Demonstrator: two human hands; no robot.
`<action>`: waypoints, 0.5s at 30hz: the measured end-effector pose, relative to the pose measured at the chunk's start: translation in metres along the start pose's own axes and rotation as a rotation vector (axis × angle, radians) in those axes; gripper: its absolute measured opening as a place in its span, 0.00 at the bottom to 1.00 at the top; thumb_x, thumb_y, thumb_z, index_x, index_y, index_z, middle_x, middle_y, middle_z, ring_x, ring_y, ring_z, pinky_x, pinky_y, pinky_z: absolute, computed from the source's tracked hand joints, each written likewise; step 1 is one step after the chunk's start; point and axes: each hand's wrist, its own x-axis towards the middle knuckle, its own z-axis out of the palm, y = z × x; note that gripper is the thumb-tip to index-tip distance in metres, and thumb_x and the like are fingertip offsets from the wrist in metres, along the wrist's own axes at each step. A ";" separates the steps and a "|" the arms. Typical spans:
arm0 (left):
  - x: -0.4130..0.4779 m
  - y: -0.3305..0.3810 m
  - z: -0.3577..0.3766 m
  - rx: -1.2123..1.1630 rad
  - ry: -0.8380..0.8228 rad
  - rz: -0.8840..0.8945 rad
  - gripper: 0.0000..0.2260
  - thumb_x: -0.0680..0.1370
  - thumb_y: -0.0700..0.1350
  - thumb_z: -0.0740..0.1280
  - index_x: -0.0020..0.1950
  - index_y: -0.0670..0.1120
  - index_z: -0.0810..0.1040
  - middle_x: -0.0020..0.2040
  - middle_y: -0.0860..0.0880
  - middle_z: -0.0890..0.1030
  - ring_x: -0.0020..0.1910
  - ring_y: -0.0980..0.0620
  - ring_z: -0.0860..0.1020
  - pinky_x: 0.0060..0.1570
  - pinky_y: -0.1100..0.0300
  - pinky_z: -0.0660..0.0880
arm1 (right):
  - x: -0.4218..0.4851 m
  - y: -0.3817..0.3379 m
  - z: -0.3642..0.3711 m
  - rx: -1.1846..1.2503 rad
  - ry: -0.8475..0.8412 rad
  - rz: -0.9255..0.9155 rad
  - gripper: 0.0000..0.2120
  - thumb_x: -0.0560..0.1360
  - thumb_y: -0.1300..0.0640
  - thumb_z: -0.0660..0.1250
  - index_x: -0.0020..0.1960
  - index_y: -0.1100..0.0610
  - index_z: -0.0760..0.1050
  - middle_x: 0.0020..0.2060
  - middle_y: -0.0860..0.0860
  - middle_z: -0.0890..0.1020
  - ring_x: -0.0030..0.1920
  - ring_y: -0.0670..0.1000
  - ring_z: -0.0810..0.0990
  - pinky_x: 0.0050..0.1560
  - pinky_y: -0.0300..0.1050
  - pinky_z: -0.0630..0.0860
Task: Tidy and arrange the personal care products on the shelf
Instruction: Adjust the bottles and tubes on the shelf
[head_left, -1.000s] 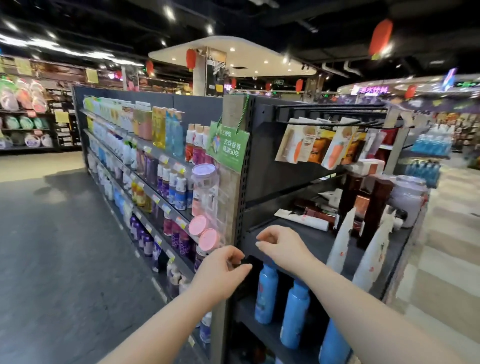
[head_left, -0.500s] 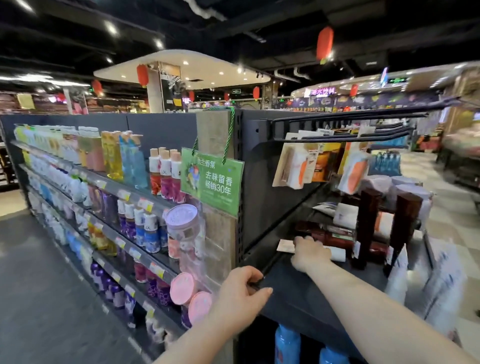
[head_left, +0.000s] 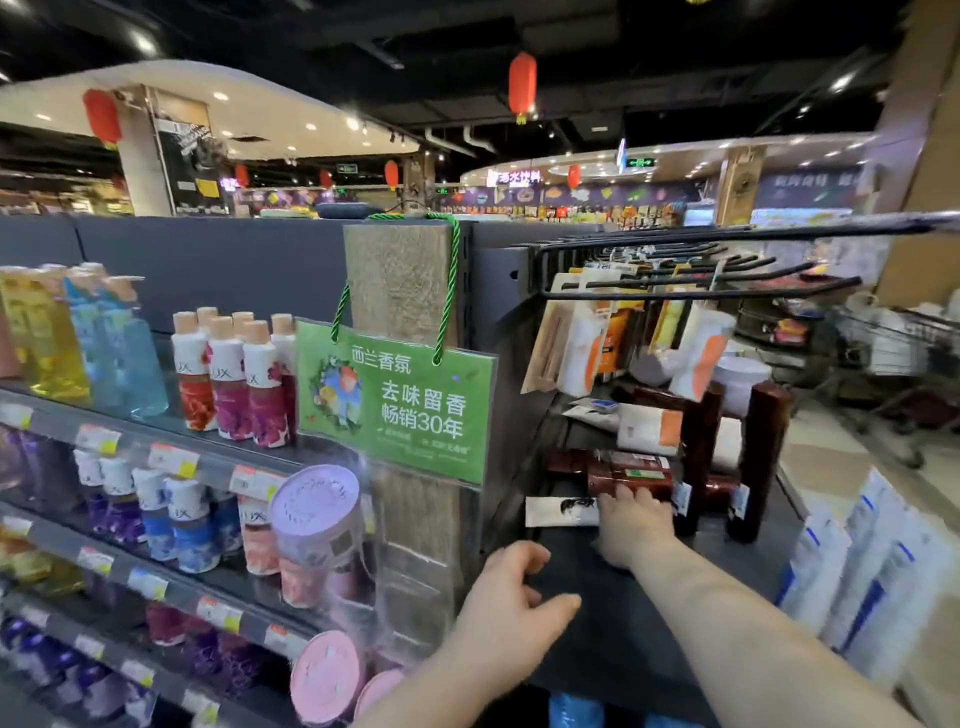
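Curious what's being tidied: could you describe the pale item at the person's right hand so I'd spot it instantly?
Right of the green sign is a dark shelf. At its left side, partly under the right hand, lies a long white box with a black picture; the packs behind it are dark red, the bottles beside it upright and brown.

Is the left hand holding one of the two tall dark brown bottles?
No, the left hand rests at the front edge of the dark grey shelf, and both tall dark brown bottles stand upright farther back.
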 end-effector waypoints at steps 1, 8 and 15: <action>0.000 -0.001 0.002 -0.001 -0.023 -0.004 0.18 0.72 0.49 0.70 0.59 0.51 0.70 0.58 0.52 0.72 0.47 0.53 0.78 0.46 0.70 0.72 | 0.000 0.001 0.002 0.047 -0.021 0.000 0.26 0.75 0.53 0.61 0.71 0.55 0.59 0.72 0.53 0.62 0.71 0.60 0.60 0.66 0.56 0.63; 0.014 0.001 0.007 -0.034 -0.070 -0.056 0.25 0.72 0.49 0.70 0.66 0.48 0.67 0.60 0.50 0.70 0.50 0.53 0.78 0.44 0.69 0.70 | -0.005 0.002 -0.003 0.031 -0.093 0.042 0.30 0.75 0.45 0.63 0.73 0.53 0.58 0.69 0.56 0.63 0.68 0.61 0.62 0.66 0.58 0.62; 0.024 0.000 0.010 -0.096 -0.090 -0.110 0.32 0.71 0.50 0.71 0.72 0.48 0.61 0.57 0.52 0.70 0.50 0.54 0.76 0.45 0.68 0.69 | -0.028 0.003 0.008 0.539 -0.021 0.100 0.24 0.69 0.47 0.71 0.61 0.55 0.69 0.60 0.54 0.76 0.60 0.56 0.75 0.54 0.45 0.72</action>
